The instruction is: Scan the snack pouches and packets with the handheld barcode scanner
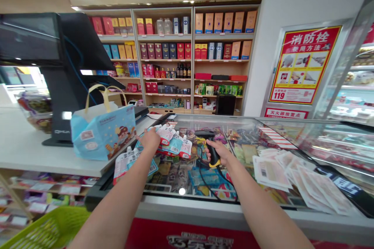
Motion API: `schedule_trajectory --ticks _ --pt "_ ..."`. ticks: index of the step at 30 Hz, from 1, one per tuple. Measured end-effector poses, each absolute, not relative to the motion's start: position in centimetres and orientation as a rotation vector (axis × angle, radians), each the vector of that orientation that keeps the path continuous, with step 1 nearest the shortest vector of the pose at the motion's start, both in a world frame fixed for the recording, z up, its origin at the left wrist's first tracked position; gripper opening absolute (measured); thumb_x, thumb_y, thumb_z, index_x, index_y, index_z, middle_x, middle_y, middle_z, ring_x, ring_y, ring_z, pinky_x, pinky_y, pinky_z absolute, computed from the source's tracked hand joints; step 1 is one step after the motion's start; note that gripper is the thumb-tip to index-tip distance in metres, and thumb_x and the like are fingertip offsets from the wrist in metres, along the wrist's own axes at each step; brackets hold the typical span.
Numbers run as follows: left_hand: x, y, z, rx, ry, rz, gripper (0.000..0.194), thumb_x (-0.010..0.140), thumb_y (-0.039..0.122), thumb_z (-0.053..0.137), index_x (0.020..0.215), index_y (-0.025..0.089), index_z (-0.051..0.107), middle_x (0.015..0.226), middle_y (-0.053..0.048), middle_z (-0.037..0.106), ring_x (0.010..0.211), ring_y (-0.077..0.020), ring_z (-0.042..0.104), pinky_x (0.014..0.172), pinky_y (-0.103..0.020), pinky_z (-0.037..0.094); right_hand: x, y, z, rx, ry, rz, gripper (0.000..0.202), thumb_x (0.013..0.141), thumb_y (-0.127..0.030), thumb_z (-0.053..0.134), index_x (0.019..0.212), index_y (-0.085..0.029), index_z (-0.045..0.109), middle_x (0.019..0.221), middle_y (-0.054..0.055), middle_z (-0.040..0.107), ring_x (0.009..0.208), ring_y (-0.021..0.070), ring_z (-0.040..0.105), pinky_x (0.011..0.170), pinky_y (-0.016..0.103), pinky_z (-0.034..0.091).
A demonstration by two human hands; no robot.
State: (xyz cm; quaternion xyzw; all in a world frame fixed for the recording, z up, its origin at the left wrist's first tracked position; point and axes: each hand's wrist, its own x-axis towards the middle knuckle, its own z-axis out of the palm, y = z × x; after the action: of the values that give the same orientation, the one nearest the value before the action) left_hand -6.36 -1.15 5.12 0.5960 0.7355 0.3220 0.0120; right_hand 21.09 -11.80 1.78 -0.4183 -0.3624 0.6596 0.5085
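My right hand point(216, 152) is wrapped round the black and yellow handle of a barcode scanner point(214, 157), its head turned left over the glass top of a freezer. A cable hangs from the scanner's handle. My left hand point(149, 139) reaches among spouted drink pouches, with some fingers apart; its fingertips are partly hidden. To its right lie several red and blue-white pouches point(173, 144). More pouches point(124, 163) lie to its left, partly behind my forearm.
A blue paper bag point(103, 132) stands on the white counter point(17, 144) beside a black checkout terminal point(61, 97). Flat white packets point(304, 179) are spread over the right of the freezer glass point(247, 128). A green basket point(46, 227) is at the lower left.
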Motion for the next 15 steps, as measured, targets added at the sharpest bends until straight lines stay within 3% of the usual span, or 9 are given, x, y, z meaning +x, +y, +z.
schedule_trajectory --ticks 5,10,15 --pt "-5.6 -1.6 5.5 1.946 2.339 0.903 0.050 0.081 0.007 0.038 0.123 0.022 0.061 0.132 -0.018 0.057 0.140 -0.0263 0.032 0.104 -0.057 0.032 21.1 -11.7 2.0 -0.983 -0.858 1.572 0.022 0.080 -0.035 0.068 0.082 -0.017 0.055 0.048 -0.004 0.055 0.036 0.0091 0.048 0.038 0.022 0.044" --pt "-4.6 -1.8 5.3 2.034 2.337 0.962 0.050 0.080 0.003 0.038 0.120 0.019 0.063 0.130 -0.017 0.059 0.139 -0.0301 0.032 0.104 -0.061 0.031 21.0 -12.0 2.5 -0.998 -0.848 1.546 0.024 0.077 -0.034 0.069 0.084 -0.017 0.054 0.047 -0.005 0.055 0.036 0.0090 0.048 0.037 0.021 0.043" --pt "-0.6 -3.5 5.1 2.282 2.121 1.077 0.039 0.084 0.006 0.042 0.116 0.017 0.063 0.138 -0.014 0.053 0.140 -0.0321 0.031 0.107 -0.065 0.026 22.6 -13.0 3.3 -0.942 -0.803 1.455 0.030 0.071 -0.037 0.073 0.077 -0.018 0.051 0.046 -0.005 0.056 0.036 0.0086 0.047 0.036 0.021 0.043"
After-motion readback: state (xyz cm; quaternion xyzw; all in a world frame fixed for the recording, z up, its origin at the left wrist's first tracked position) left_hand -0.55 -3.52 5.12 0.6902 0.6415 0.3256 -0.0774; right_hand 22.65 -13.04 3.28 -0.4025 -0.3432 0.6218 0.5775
